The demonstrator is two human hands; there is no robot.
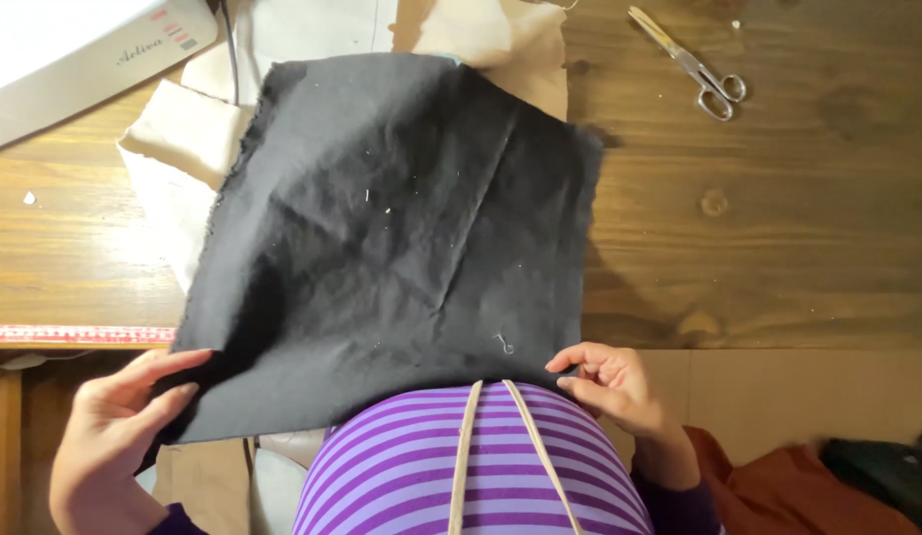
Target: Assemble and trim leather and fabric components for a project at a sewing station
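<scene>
Here both hands (109, 436) (614, 381) pinch the slightly skewed black cloth's (392, 238) near corners.

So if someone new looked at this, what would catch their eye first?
The big black cloth square spread across the middle of the wooden table, held at its near corners by the left hand and right hand. Next, the metal scissors at the far right.

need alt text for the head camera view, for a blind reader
Two hands, left hand and right hand, hold the near corners of a square black cloth spread on a wooden table. Cream fabric lies beneath it, scissors at upper right.
</scene>
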